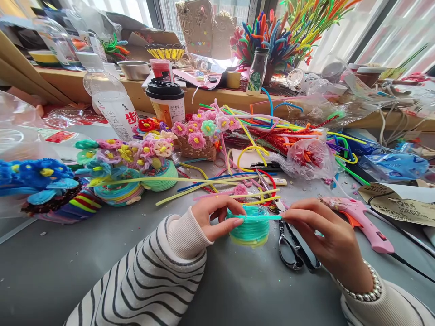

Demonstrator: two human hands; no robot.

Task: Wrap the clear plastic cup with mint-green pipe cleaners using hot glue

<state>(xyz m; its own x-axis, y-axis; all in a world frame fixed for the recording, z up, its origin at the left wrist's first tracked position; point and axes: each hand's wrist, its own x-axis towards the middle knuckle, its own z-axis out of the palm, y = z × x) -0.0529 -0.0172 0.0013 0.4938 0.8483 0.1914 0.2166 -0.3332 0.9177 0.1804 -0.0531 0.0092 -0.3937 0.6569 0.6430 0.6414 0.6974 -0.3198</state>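
Observation:
Between both hands a turquoise pipe cleaner [261, 218] is stretched level. My left hand [217, 217] pinches its left end between thumb and index finger. Its right end is in the closed fingertips of my right hand [322, 231]. Just behind the strip stands a small round pot [249, 233], wound in turquoise with pale yellow at the bottom. Black-handled scissors [292, 251] lie right of the pot, partly behind my right hand. Pale yellow pipe cleaners [183, 194] lie behind the pot, near a pink fuzzy piece [240, 189].
A pink glue gun [367, 224] with its cord lies at the right. Finished flower pots [159, 175] stand at the left, near a bottle [108, 99] and a lidded cup [166, 102]. Loose pipe cleaners [272, 131] and plastic bags [309, 158] crowd the back.

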